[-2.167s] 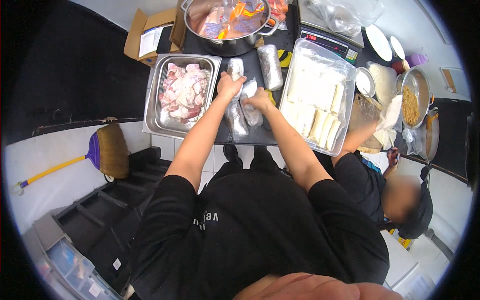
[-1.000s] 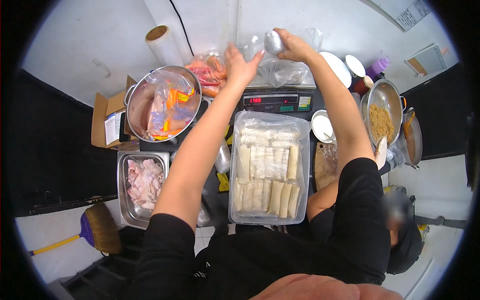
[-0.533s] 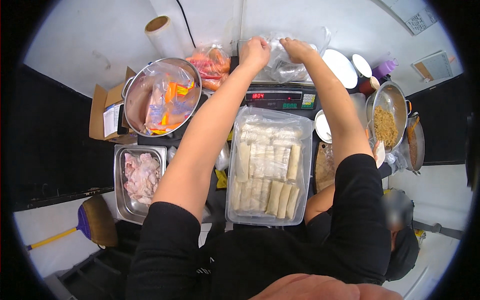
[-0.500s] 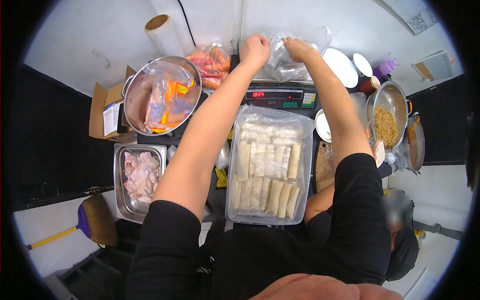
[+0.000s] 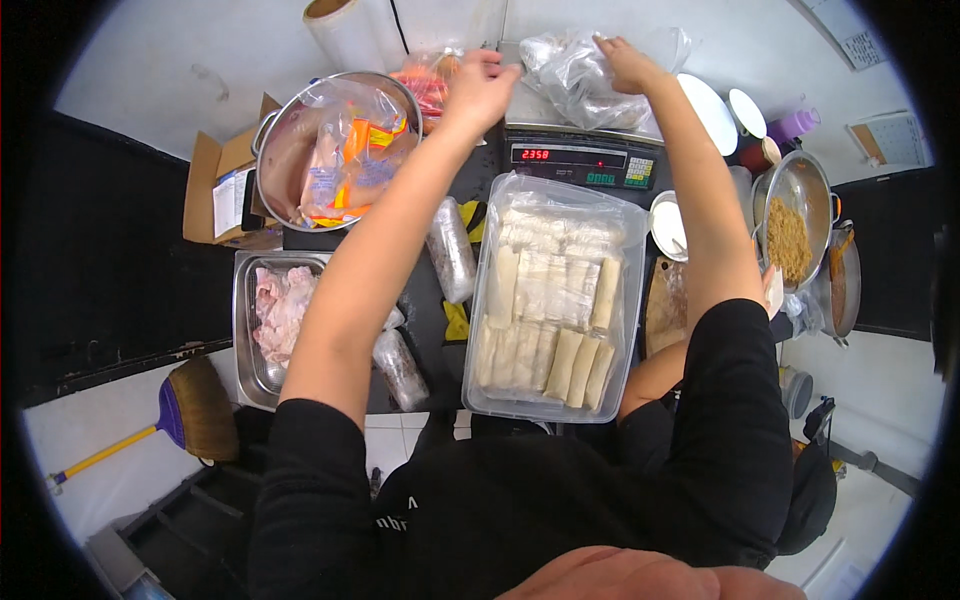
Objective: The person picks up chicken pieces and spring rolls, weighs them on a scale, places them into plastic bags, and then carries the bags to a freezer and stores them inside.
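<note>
At the back, a clear plastic bag [image 5: 585,85] lies bunched on the metal plate of a digital scale [image 5: 580,162]. My right hand [image 5: 632,66] rests at the bag's upper edge, fingers stretched out over it. Left of the bag and apart from it, my left hand [image 5: 482,90] hangs open and empty, its fingers loosely bent. In front of the scale stands a clear plastic tub [image 5: 474,345] lined with film. Rows of pale wrapped rolls [image 5: 565,365] fill it, some under the film.
At left are a large pot [image 5: 262,180] with bagged meat, a steel tray [image 5: 243,345] of raw poultry and wrapped cylindrical packs [image 5: 452,250]. To the right stand a bowl of brown filling [image 5: 788,240], a wooden board [image 5: 664,300] and a small white bowl [image 5: 668,225]. Another person's arm [image 5: 655,382] reaches in there.
My left hand has come away from the bag and moved left. My right hand's fingers have straightened at the bag. The red digits on the scale have changed. The whole view has shifted slightly.
</note>
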The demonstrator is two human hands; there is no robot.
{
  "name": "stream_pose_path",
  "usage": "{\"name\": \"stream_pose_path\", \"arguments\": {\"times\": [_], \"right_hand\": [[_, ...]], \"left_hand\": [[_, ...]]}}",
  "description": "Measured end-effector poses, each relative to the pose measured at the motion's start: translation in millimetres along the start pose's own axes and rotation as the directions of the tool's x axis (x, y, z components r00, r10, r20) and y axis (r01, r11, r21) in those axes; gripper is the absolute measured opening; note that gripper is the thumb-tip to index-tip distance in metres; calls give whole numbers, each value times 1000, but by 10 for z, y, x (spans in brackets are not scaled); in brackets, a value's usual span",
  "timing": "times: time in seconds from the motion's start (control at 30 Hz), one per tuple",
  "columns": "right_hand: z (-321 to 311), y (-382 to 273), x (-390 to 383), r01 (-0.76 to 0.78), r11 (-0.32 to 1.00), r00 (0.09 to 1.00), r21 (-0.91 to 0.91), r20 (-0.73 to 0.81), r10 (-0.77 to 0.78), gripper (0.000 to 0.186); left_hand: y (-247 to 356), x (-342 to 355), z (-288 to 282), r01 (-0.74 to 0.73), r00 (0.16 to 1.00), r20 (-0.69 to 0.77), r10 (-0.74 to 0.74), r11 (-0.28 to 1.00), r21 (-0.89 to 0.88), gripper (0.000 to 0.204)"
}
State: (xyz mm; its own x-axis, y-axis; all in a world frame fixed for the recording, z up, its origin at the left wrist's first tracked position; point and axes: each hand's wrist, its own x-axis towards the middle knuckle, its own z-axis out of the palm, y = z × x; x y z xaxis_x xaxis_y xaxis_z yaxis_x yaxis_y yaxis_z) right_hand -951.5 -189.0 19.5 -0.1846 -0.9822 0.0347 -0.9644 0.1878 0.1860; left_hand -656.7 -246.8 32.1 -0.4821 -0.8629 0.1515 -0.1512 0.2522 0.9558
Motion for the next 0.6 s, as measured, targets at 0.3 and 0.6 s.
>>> {"name": "stream_pose_path", "arguments": {"times": [0.3, 0.6], "right_hand": [[-911, -206, -737, 78, 980, 869, 184, -494, 23, 67], [-1354, -771, -1323, 67, 991, 839, 116, -544, 7, 61]], "left_hand": [[-642, -1303, -1237, -51, 996, -77, 50, 999, -11, 37], [-1025, -2725, -1771, 297, 955, -42, -295, 951, 81, 37]]}}
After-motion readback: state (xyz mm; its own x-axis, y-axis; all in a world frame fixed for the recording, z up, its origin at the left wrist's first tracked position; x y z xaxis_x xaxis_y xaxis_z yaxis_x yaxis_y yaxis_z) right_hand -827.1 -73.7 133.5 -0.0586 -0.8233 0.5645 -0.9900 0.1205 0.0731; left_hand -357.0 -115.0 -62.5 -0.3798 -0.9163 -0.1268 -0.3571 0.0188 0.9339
